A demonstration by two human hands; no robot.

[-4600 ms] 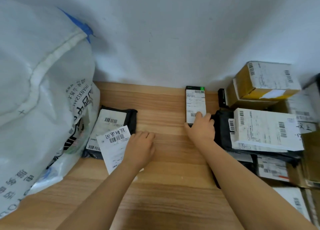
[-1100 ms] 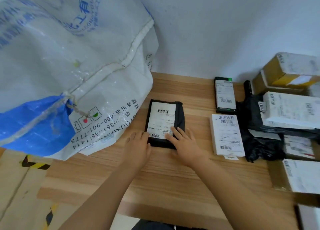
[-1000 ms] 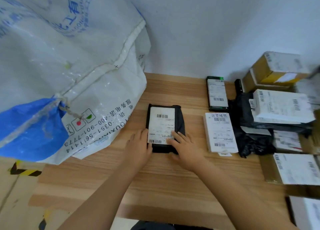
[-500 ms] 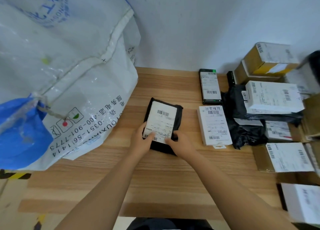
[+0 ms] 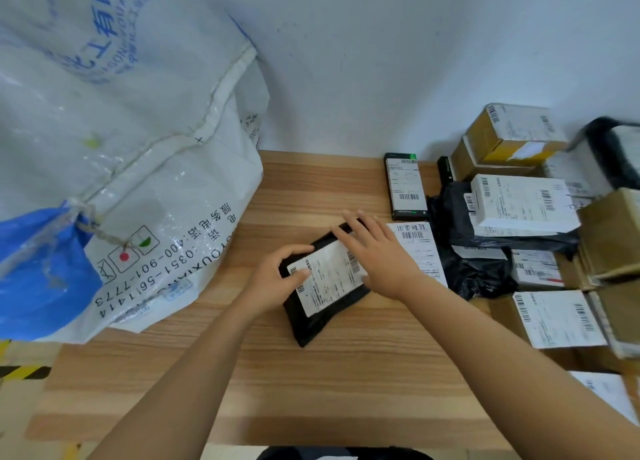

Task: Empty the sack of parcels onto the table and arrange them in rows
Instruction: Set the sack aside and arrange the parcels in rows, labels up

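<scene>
Nearest, the wooden bench lies bare where both forearms reach in. Just beyond them sits the black parcel, a soft plastic mailer with a white label on top, lying skewed in the middle of the bench with one corner pointing near.

The left hand pinches its left edge — thumb on the label, fingers curled round the far side — while the right hand rests flat and spread on the far right part, gripping nothing.

It looks light and limp: the film wrinkles at the edges, so it would likely sag if lifted by one corner. The film is probably slick too, so it should slide easily over the wood under a flat palm. Taking it by two opposite edges, or pressing and turning it flat, seems safest.

Just right of it lies a white parcel, partly under the right hand, and farther off a slim dark box. Stacked boxes crowd the right side. At far left the big white sack slumps on the bench against the wall, still bulging.
</scene>
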